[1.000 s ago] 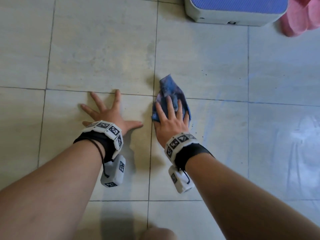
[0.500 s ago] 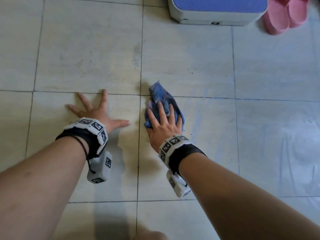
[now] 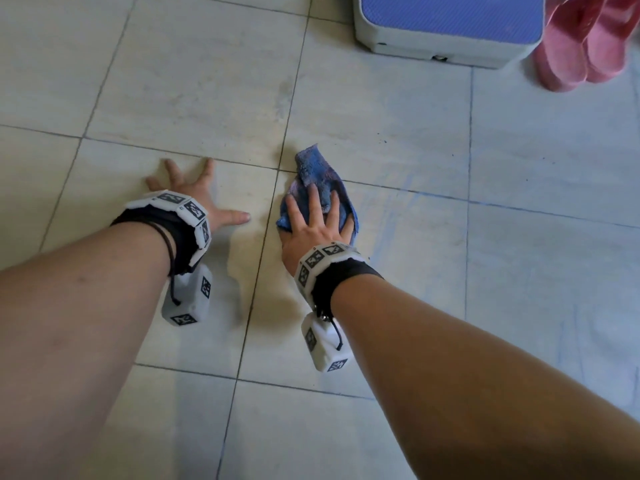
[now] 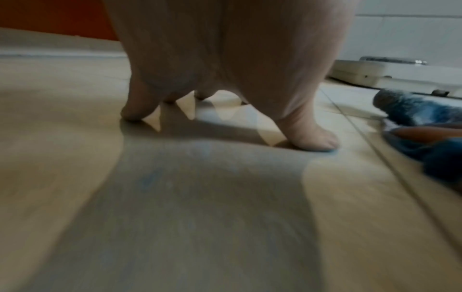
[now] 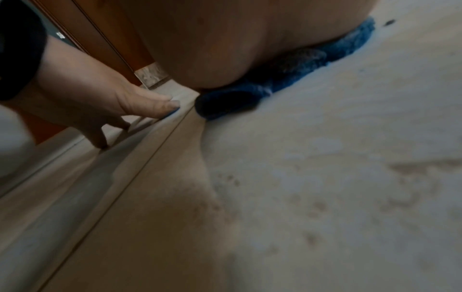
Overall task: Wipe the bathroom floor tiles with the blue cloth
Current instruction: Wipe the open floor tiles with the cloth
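Note:
A crumpled blue cloth (image 3: 317, 178) lies on the pale floor tiles (image 3: 194, 74) just right of a grout line. My right hand (image 3: 317, 220) presses flat on its near part with straight, spread fingers. From the right wrist the blue cloth (image 5: 332, 53) bulges out under the palm. My left hand (image 3: 194, 195) is planted on the tile to the left, fingers splayed, holding nothing. In the left wrist view its fingertips (image 4: 315, 140) touch the floor, and the cloth (image 4: 420, 112) lies to the right.
A low white stool with a blue top (image 3: 446, 26) stands at the far side. Pink slippers (image 3: 585, 39) sit right of it. Faint blue streaks mark the tiles (image 3: 391, 223) right of the cloth. A brown door (image 5: 107, 35) shows beyond my left hand.
My right hand has drawn the cloth slightly toward me along the grout line. The left hand stays planted with fingers spread.

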The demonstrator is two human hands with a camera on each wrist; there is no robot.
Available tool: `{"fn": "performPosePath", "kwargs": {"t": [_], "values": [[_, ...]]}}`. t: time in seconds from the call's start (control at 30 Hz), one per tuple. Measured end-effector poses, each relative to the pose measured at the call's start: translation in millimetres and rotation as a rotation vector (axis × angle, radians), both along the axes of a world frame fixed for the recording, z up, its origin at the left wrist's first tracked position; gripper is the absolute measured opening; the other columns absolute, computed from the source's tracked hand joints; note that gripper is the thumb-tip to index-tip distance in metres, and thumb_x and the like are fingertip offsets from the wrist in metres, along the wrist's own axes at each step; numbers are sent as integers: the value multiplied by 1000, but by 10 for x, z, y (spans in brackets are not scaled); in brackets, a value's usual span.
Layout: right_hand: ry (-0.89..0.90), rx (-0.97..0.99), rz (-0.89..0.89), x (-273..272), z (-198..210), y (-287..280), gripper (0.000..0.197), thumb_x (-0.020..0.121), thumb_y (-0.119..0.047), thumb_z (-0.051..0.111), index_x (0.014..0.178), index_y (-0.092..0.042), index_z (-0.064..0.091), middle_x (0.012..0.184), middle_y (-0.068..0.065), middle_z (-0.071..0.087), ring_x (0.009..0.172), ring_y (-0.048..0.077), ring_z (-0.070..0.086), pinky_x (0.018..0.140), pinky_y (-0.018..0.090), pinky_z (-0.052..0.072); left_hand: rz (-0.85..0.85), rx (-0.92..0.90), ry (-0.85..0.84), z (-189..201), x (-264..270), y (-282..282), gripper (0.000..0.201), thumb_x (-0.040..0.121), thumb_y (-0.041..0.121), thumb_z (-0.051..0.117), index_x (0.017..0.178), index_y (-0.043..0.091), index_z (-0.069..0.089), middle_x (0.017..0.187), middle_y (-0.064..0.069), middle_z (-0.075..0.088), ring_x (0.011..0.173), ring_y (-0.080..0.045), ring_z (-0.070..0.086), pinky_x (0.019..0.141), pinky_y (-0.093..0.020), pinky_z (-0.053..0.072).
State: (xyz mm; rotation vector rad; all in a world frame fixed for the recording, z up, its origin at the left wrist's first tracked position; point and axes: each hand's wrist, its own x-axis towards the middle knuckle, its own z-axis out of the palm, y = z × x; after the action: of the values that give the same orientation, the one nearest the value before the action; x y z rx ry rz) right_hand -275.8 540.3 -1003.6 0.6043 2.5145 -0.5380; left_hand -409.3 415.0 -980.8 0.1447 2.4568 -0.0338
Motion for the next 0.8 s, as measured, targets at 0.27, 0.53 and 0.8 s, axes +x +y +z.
{"fn": "performPosePath", "kwargs": {"t": [0.27, 0.53, 0.8], "values": [[45, -28, 46, 64, -41, 55, 63, 100, -51, 33, 153, -42, 0, 161, -6, -22, 147, 31, -20, 115, 58, -3, 40, 99, 71, -253, 1029, -8, 84, 92, 70, 42, 157, 38, 0, 162, -14, -23, 146, -50, -17, 116, -67, 10], [40, 46, 231, 428, -22, 311, 62, 100, -55, 27, 153, -43, -2, 162, -8, -18, 148, 29, -17, 116, 57, -4, 130, 19, 24, -98, 1029, 202, 91, 86, 67, 57, 155, 40, 4, 162, -18, -16, 144, -56, -4, 115, -63, 14], [49, 21, 256, 434, -28, 316, 62, 101, -55, 23, 154, -41, -5, 162, -5, -20, 148, 31, -18, 116, 57, -6, 184, 26, -75, -33, 955, 207, 97, 86, 63, 63, 156, 42, 0, 160, -14, -27, 143, -57, -12, 114, -68, 15]]}}
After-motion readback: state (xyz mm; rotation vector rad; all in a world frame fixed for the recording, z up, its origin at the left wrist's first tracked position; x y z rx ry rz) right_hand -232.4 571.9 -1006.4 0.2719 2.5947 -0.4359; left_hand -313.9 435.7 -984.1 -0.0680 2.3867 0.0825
